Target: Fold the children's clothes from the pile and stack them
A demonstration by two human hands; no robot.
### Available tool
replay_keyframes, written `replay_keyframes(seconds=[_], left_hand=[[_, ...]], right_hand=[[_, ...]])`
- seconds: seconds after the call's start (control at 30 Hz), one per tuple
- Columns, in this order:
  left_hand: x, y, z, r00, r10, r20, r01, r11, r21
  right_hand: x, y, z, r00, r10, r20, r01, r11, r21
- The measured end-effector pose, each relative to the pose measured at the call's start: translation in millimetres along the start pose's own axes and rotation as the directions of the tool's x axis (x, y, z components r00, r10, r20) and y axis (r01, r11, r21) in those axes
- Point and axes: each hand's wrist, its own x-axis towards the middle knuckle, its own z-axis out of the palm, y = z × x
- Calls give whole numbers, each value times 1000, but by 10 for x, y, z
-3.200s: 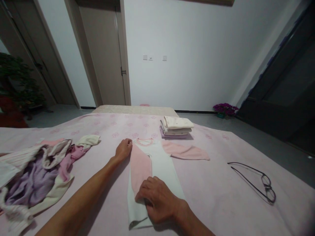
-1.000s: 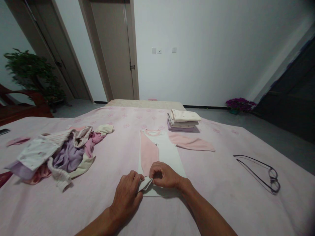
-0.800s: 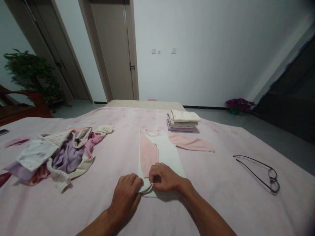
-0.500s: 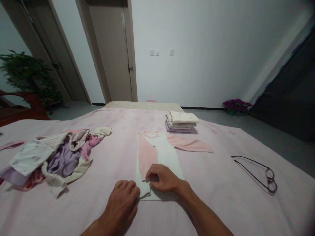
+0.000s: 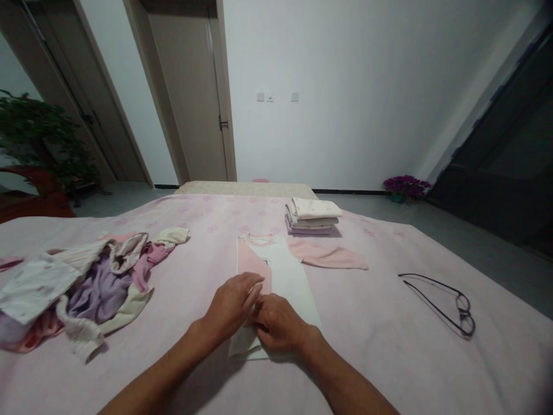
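Note:
A small white shirt [image 5: 290, 288] with pink sleeves lies flat before me, collar away from me. Its left side is folded inward, with the left pink sleeve [image 5: 250, 259] laid down over the body. The right sleeve [image 5: 332, 255] stretches out sideways on the bedspread. My left hand [image 5: 233, 302] is closed at the lower part of the folded sleeve, fingers bent over it. Right beside it, my right hand [image 5: 279, 323] is closed on the same sleeve near the cuff. The cuff is hidden by both hands.
A heap of loose clothes [image 5: 101, 288] lies at the left on the pink bedspread [image 5: 190, 380]. Behind the shirt stands a stack of folded clothes [image 5: 313, 216]. Black-framed glasses [image 5: 462, 311] rest at the right. A door [image 5: 185, 86] and purple flowers [image 5: 406, 185] are farther back.
My left hand has moved from the shirt's lower hem up to the folded sleeve, next to my right hand. The view has shifted slightly to the right.

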Motion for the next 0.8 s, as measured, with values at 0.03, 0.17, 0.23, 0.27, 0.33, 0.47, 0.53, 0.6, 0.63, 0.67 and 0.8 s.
replay_keyframes(seconds=[0.03,0.17,0.23,0.27,0.33,0.47,0.53,0.6,0.63,0.67,0.8], left_hand=[[135,-77,116,999,-30,-31,30,999,-24],[433,-367,704,995,-94,-24,96,990,101],[428,-430,910,994,-94,-47,102,972,213],[403,-438,967,994,-91,-57,103,960,262],[344,-418,994,995,-87,-56,100,939,328],[252,-311,884,995,-96,-12,94,925,369],[195,-252,844,996,-84,-9,81,926,369],[117,-201,834,1000,-18,15,12,936,352],[75,-180,837,999,25,39,-37,941,337],[36,-164,841,996,64,68,-82,944,320],[-52,-132,842,987,93,133,-128,949,287]], right_hand=[[-6,5,6,999,-45,-3,45,999,7],[-34,3,10,984,-140,-113,146,988,49],[-46,16,-17,969,-111,-222,135,986,97],[-50,36,-42,959,-67,-276,106,986,131],[-62,127,-115,924,95,-370,-14,976,217],[-149,573,-305,686,562,-461,-381,818,431],[-255,895,-410,532,736,-419,-540,676,501],[-401,1213,-527,419,814,-402,-662,577,478],[-481,1353,-592,391,829,-401,-721,546,426],[-561,1475,-659,352,837,-419,-790,506,348],[-816,1787,-904,196,859,-473,-963,259,70]])
